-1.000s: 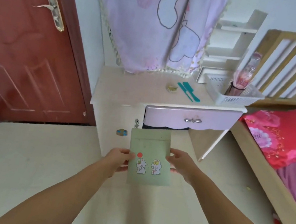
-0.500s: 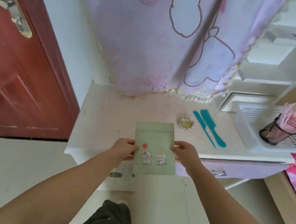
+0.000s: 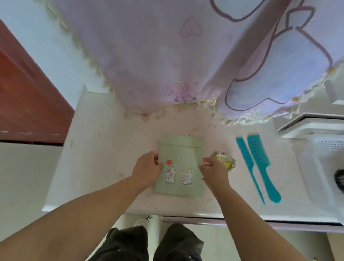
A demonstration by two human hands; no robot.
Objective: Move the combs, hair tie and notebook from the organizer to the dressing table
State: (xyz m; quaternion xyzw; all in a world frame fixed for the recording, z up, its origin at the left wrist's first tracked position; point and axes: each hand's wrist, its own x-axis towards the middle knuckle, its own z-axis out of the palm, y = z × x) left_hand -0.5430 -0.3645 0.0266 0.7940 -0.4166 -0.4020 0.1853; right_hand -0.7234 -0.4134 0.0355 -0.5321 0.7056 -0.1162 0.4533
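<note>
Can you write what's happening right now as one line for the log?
step: placing notebook | left hand and right hand: grip its edges | combs, hair tie: on dressing table

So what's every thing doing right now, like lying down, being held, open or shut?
Green notebook: closed, flat on the dressing table, held at both sides.
Left hand: gripping its left edge.
Right hand: gripping its right edge.
Two teal combs: lying flat, side by side.
Hair tie: resting beside the notebook.
Organizer basket: holds a dark mesh cup.

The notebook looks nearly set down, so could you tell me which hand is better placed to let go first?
Probably the right hand: it pinches only the notebook's edge beside the hair tie, while the left hand lies over the cover.
</note>
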